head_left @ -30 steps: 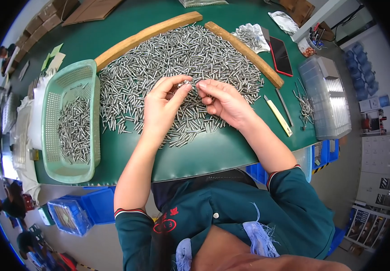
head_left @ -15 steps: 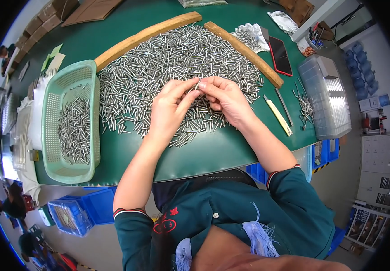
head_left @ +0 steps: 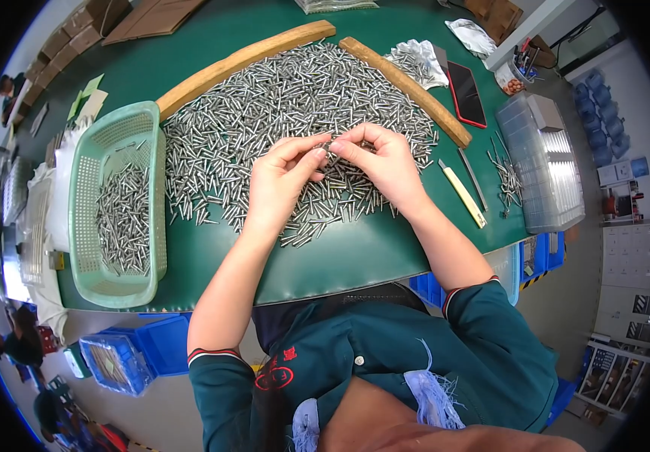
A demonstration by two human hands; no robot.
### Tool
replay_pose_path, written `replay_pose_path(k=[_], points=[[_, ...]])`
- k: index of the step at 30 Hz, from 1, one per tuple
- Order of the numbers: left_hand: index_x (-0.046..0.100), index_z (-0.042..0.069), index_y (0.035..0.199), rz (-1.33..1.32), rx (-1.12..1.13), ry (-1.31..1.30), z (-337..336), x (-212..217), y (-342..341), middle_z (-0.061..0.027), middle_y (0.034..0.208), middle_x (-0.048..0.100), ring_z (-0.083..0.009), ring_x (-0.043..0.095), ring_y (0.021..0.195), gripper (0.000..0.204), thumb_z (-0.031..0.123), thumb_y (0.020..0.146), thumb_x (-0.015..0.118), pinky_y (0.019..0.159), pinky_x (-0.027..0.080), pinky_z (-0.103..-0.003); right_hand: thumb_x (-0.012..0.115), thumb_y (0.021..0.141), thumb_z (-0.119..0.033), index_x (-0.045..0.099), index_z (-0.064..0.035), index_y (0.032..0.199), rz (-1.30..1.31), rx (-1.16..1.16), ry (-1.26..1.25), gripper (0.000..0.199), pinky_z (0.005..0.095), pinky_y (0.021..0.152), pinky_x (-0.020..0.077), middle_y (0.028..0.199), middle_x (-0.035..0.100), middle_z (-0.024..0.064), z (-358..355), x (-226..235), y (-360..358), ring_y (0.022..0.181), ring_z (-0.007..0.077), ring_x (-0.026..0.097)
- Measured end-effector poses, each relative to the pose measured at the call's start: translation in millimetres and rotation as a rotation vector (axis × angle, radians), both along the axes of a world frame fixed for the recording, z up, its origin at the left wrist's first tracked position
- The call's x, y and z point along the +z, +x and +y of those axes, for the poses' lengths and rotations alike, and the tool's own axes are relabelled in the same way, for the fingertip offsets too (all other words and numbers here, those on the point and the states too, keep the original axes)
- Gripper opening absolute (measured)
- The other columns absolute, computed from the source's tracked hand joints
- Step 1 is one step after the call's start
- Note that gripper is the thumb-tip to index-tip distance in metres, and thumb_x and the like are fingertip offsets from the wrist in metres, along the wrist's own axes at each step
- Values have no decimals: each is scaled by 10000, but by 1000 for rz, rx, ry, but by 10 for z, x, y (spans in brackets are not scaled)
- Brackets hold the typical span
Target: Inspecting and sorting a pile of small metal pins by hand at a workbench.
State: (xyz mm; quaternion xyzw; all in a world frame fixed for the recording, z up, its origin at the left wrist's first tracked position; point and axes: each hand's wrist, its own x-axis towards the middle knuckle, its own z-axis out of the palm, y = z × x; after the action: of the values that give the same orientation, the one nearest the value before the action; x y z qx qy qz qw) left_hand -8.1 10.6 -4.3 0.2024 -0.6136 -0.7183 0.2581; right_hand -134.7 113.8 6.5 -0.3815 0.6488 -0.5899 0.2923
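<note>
Fingering of a single small piece, probably one of the metal pins, is judged to be the step in hand. Over the near middle of the pile of metal pins [head_left: 279, 98], the left hand [head_left: 281, 175] and right hand [head_left: 386, 162] are brought close, thumb and forefinger drawn nearly together on each; whether a pin is clamped there cannot be told at this size. More pins are held in the green basket [head_left: 117, 286], left of the pile. A light, precise pinch, kept just above the pile, would seem to be called for next.
</note>
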Motion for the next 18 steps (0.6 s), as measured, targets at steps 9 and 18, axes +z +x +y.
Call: replay_pose_path(k=[9,18], points=[[622,27,1031,-42,5,-96,22,3,-1,-54,924,544,-90,562,769,218,35,819,572,632,500,-188,637,787,-79,626,5,852,41,9,-26,107,201,680,460,798,634,37,3,-27,44,748,74,579],[629,62,1037,-75,51,-266,40,-30,-2,-51,936,552,-77,551,708,229,47,812,587,609,485,-185,636,790,-82,624,14,872,1,23,-62,127,192,671,460,818,635,46,10,-36,38,736,71,579]])
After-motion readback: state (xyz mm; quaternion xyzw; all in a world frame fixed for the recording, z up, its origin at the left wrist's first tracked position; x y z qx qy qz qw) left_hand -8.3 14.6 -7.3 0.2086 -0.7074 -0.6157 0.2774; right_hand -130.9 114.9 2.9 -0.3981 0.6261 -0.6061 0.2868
